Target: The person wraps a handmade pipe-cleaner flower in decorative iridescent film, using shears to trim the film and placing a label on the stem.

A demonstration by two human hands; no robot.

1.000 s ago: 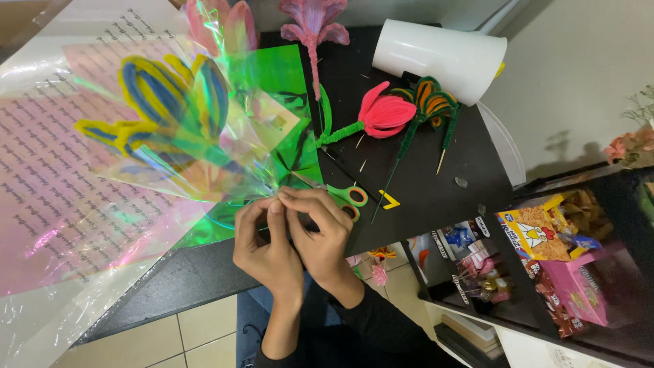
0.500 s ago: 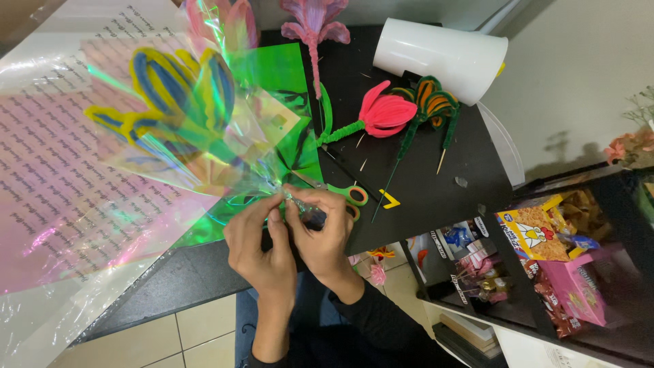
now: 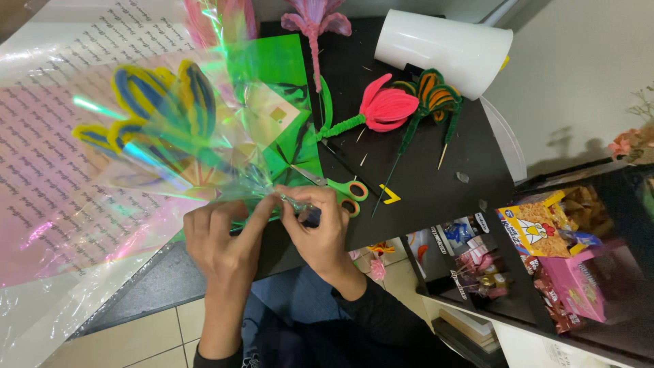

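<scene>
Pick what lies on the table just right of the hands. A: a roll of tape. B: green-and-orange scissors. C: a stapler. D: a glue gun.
B: the scissors, with green-and-orange handles, lie on the dark table just right of the right hand, which with the left hand pinches the cellophane wrap.

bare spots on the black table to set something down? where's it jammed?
Free: black table between the green-handled scissors and the right edge, below the pink flower. Crowded: left half under cellophane wrap, where left hand and right hand pinch it.
</scene>
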